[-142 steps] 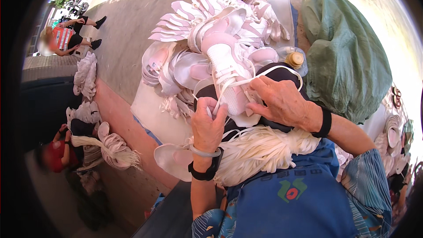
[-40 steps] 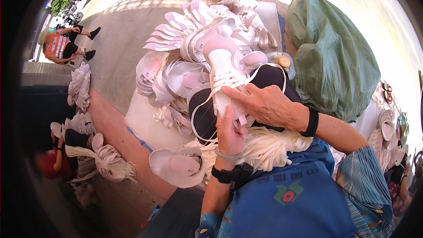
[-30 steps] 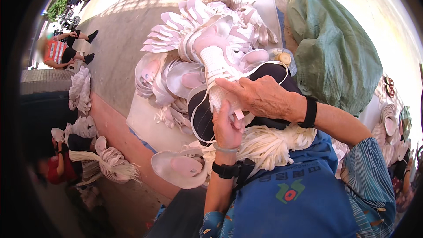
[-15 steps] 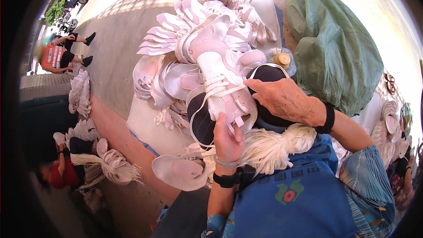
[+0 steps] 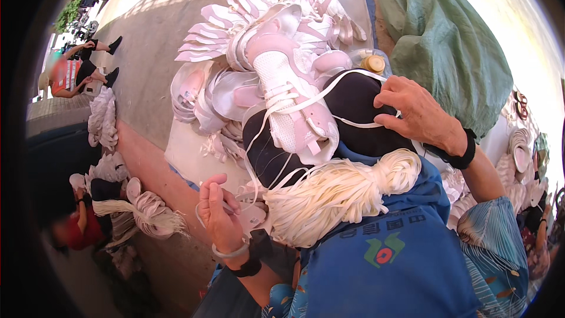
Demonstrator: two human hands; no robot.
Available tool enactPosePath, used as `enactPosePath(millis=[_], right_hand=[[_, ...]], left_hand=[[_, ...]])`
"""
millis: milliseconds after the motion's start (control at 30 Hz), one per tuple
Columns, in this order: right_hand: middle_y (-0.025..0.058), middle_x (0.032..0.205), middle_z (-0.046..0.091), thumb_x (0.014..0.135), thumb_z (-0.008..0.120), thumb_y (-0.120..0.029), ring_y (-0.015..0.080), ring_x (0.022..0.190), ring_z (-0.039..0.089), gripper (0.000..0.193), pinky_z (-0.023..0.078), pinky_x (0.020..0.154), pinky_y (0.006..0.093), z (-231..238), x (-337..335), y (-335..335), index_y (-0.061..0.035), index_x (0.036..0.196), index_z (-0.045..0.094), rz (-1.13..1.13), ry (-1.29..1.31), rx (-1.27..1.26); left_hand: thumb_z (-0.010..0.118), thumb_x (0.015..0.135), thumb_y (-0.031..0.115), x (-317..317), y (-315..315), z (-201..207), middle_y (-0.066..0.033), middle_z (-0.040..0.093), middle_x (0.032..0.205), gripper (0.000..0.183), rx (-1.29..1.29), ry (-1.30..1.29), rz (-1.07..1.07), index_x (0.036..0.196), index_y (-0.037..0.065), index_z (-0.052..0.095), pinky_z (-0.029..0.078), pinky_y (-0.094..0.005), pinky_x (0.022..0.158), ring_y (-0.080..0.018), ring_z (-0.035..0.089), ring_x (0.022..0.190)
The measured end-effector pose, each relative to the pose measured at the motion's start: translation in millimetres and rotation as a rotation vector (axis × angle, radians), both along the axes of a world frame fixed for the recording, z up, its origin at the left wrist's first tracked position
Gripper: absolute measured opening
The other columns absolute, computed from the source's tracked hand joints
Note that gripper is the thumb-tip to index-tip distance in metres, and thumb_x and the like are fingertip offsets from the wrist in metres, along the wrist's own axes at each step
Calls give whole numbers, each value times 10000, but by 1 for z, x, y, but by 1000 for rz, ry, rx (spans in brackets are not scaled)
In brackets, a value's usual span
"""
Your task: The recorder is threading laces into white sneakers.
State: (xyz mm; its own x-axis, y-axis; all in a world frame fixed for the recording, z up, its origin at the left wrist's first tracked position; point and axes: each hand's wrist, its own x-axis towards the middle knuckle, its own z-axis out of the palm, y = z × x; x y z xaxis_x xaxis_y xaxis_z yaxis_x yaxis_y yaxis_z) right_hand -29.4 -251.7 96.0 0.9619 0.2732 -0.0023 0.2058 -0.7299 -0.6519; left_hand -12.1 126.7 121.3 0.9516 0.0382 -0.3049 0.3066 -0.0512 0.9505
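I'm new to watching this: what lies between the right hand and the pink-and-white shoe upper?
In the head view, black cloth crossed by white lace lies between the right hand and the shoe upper.

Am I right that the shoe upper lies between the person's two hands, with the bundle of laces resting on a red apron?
The apron is blue, not red, as the head view shows; the shoe upper does lie between left hand and right hand, with the bundle of laces on the apron.

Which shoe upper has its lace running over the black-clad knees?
The pink-and-white upper lying between the knees, toe pointing outward. Its white lace runs over both knees; no lace shows in the uppers piled beyond.
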Motion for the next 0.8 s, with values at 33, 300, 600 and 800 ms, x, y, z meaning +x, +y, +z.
enactPosePath(millis=[33, 300, 600, 800], right_hand=[[114, 872, 546, 779, 673, -192, 291, 838, 555, 225, 449, 744, 376, 2, 1, 5, -35, 931, 619, 5, -40, -22], [69, 796, 454, 737, 587, -139, 209, 766, 482, 72, 403, 683, 332, -7, 13, 45, -73, 763, 574, 304, -300, -303], [140, 862, 513, 851, 529, -52, 295, 736, 526, 84, 437, 679, 362, -4, 51, 59, -6, 915, 499, -31, -182, 382], [194, 875, 524, 912, 481, -93, 364, 832, 553, 120, 438, 714, 417, -14, 64, 75, 1, 981, 456, 44, -125, 137]], left_hand=[[456, 972, 191, 3, 7, 7, 15, 482, 630, 235, 36, -86, 50, 1040, 9, 589, 261, -180, 415, -35, 342, 475], [431, 990, 185, 17, -46, 5, 29, 527, 790, 255, 263, -323, -146, 1120, 26, 582, 238, -154, 449, 3, 296, 503], [491, 948, 91, 33, -59, -11, -80, 624, 914, 178, 529, -499, -255, 1057, -2, 597, 429, -267, 775, -149, 537, 819], [596, 865, 54, 51, -82, -21, -90, 642, 944, 178, 519, -411, -234, 1037, 5, 599, 473, -308, 686, -196, 592, 754]])
